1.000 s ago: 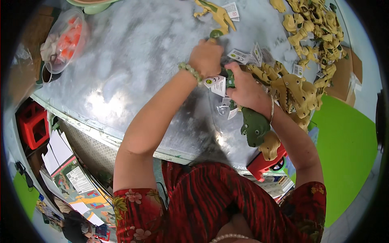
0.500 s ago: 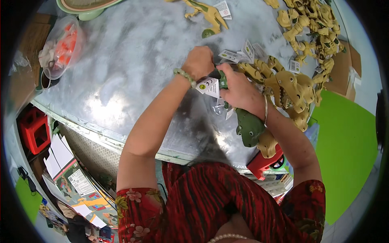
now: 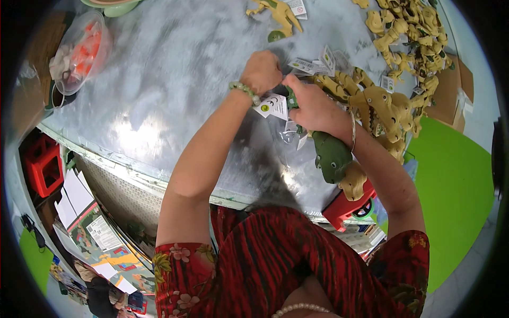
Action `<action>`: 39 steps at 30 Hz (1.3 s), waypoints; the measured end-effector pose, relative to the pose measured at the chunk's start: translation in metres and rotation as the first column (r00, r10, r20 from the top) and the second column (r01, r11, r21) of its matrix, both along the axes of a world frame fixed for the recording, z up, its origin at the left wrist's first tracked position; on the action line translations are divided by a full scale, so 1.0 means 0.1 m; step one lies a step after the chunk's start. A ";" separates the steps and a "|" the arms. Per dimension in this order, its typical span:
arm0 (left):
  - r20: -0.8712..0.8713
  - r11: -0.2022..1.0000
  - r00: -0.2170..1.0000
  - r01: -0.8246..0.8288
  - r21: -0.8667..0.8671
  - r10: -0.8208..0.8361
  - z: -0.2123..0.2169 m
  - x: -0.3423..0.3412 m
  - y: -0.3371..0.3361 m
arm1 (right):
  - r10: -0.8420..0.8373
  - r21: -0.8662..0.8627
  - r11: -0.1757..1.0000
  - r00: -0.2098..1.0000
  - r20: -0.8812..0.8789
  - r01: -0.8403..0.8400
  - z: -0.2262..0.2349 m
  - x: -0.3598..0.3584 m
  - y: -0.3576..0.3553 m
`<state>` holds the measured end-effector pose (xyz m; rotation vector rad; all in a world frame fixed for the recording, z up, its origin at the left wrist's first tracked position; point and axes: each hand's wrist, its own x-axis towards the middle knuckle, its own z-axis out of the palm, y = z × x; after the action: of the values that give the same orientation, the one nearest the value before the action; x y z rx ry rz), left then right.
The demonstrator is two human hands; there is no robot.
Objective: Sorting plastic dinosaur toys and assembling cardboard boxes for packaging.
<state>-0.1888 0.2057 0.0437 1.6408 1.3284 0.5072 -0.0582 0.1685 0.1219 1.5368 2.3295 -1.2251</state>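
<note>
White hang tag (image 3: 272, 106) with small green mark held between hands, at centre of tabletop (image 3: 159, 106). Two or three white paper tags (image 3: 313, 64) laid just beyond, one standing tilted. Small white tag (image 3: 387, 83) seen among tan toy figures at right. White tag (image 3: 297, 7) attached to single tan figure at top edge. Clear plastic bag (image 3: 79, 50) with orange and white contents placed at far left. Printed cartons and white sheets (image 3: 90, 222) stacked below tabletop, lower left.

Shiny metal table (image 3: 159, 106), green floor (image 3: 450, 212)
</note>
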 end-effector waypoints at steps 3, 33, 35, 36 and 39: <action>-0.011 1.000 1.000 0.002 -0.004 -0.002 -0.03 -0.04 -0.01 | 0.002 -0.048 0.999 1.000 0.015 -0.001 0.01 -0.07 -0.01; 0.515 0.665 0.438 -0.330 -0.670 0.737 -0.19 0.08 -0.52 | -0.126 -0.016 0.992 0.992 0.011 0.126 0.01 -0.04 -0.11; 0.507 0.647 0.416 -0.349 -0.678 0.755 -0.12 0.10 -0.51 | -0.087 0.054 0.995 0.996 -0.013 0.088 -0.02 0.00 -0.12; 0.496 0.635 0.412 -0.345 -0.691 0.764 -0.08 0.10 -0.51 | -0.086 0.054 0.995 0.996 -0.010 0.087 -0.03 0.02 -0.12; 0.483 0.615 0.398 -0.349 -0.707 0.780 -0.08 0.07 -0.51 | -0.048 0.084 0.995 0.998 -0.045 0.051 -0.01 0.00 -0.12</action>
<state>-0.1817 0.1549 0.0362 0.2965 1.1730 1.0489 -0.0578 0.1563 0.1207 1.6196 2.4144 -1.1961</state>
